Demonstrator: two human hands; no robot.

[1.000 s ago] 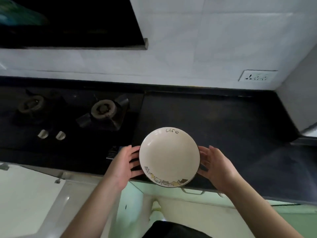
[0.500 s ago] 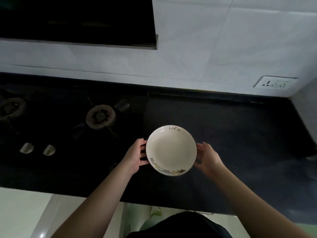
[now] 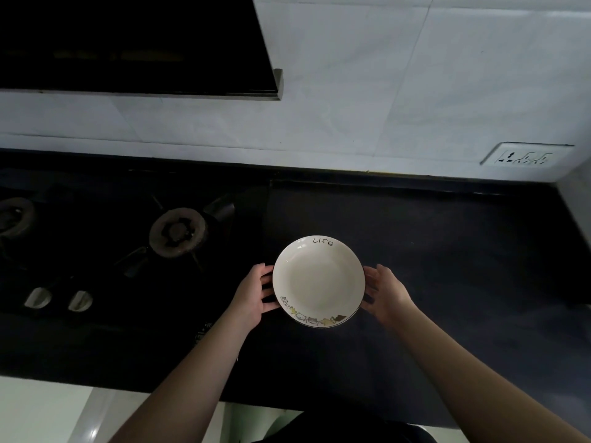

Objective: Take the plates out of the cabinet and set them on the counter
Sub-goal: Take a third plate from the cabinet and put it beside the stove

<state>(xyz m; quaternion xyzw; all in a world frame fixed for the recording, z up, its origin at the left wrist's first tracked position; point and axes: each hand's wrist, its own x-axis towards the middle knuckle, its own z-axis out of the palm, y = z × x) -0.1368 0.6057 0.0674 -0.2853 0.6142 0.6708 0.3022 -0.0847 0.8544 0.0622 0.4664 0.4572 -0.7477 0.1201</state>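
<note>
A cream plate (image 3: 318, 279) with the word "Life" at its far rim and small cat drawings along its near rim sits between both hands, over the dark counter (image 3: 447, 251). My left hand (image 3: 252, 295) grips its left edge with the fingers curled under the rim. My right hand (image 3: 385, 292) holds the right edge the same way. Whether the plate rests on the counter or hangs just above it is unclear. The cabinet is out of view.
A black gas stove (image 3: 96, 251) with two burners and two knobs (image 3: 57, 298) lies left of the plate. A range hood (image 3: 137, 43) hangs above it. A wall socket (image 3: 524, 155) sits on the white tiled wall at the right.
Both hands have carried the plate forward from the counter's front edge to further in over the dark counter, and the view has shifted forward with them.
</note>
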